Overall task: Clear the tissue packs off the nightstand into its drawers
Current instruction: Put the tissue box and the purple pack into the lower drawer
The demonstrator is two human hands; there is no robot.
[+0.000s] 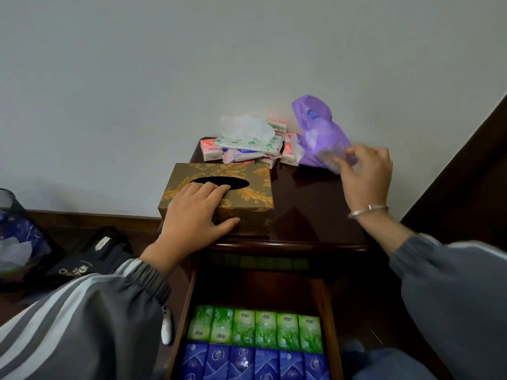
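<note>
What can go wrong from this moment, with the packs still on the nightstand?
The right hand pinches the purple bag beside the loose pile of packs; pulling it may knock packs off the nightstand. The open drawer already holds green packs and blue packs in full rows, so the pile might not fit there.

Tissue packs (248, 145) lie heaped at the nightstand's (310, 204) rear; more fill its open drawer (329, 325).

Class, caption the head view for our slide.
Left hand rests on gold tissue box; right hand pinches purple bag beside tissue packs.
</note>
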